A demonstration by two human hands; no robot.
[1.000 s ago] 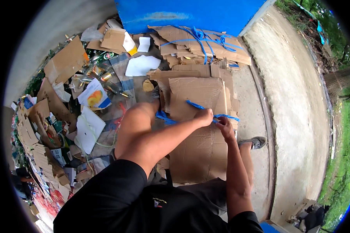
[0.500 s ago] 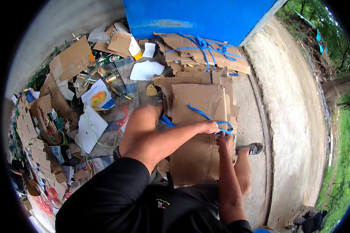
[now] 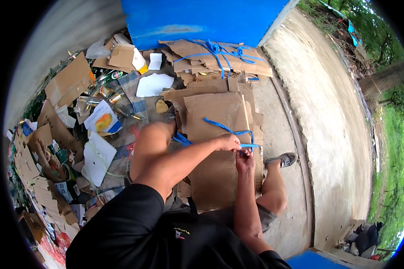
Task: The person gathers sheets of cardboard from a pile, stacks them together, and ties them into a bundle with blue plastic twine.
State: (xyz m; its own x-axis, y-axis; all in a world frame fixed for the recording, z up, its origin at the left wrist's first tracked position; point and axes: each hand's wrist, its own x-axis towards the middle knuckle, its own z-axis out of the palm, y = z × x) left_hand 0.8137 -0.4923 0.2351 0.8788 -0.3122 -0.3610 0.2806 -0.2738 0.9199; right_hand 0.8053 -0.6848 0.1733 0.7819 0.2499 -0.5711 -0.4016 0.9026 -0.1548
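Note:
A stack of flattened brown cardboard (image 3: 213,177) lies between my legs. A blue plastic strap (image 3: 220,126) runs loosely over its top and ends in a loop near the stack's right edge. My left hand (image 3: 229,142) is closed in a pinch on the strap, and a short flat length of it sticks out to the right. Just below, my right hand (image 3: 245,162) has its fingers curled up against the same strap, palm side showing. The hands nearly touch. What lies between the right fingertips is partly hidden. More blue strap (image 3: 182,139) shows at the stack's left edge.
Beyond the stack, another cardboard bundle (image 3: 229,58) tied with blue strap lies against a blue panel (image 3: 197,22). Loose cardboard, white foam sheets (image 3: 155,85) and glass bottles (image 3: 116,96) crowd the left side. A concrete ledge (image 3: 296,116) runs along the right.
Both hands have shifted slightly left in the picture, as has the whole scene. My right hand has turned palm up, and a flat strap length now extends right from the left hand.

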